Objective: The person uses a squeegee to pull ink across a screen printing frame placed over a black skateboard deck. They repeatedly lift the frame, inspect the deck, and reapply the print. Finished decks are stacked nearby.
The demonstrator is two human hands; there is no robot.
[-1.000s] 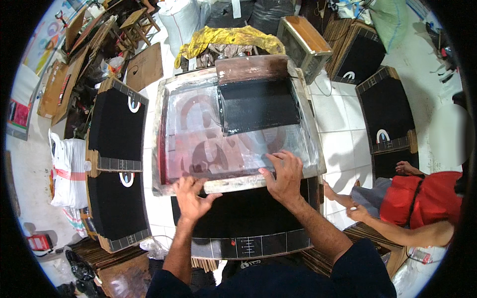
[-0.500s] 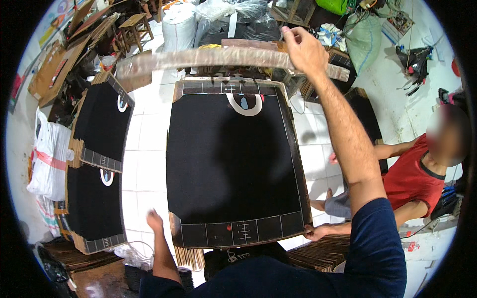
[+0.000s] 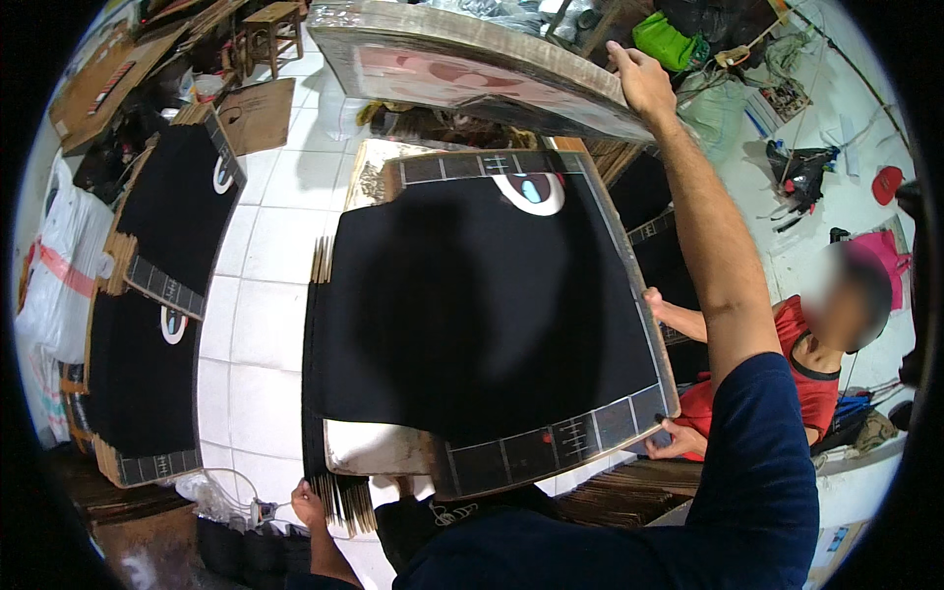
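Note:
My right hand (image 3: 644, 84) is closed on the edge of a wooden-framed printing screen (image 3: 423, 74), tilted up at the far side, its pinkish face partly showing. Below it lies a black fabric panel (image 3: 482, 324) with a printed cartoon eye, on a board (image 3: 531, 457) with white grid marks. That board sits askew over a pale base (image 3: 374, 452). A co-worker's two hands (image 3: 674, 440) hold its right edge. My left hand (image 3: 308, 503), fingers curled, is low at the left, beside a stack of thin boards (image 3: 344, 506); what it grips is hidden.
More black panels on boards (image 3: 147, 374) lie at the left, by white sacks (image 3: 54, 285). The co-worker in a red shirt (image 3: 811, 364) is at my right. A wooden stool (image 3: 273, 34) and bagged goods stand at the back. White floor tiles (image 3: 261, 334) run between.
The screen has swung so its underside shows. The board and panel have shifted right and turned, exposing the pale base. The co-worker's second hand has reached the board; my left hand has moved lower.

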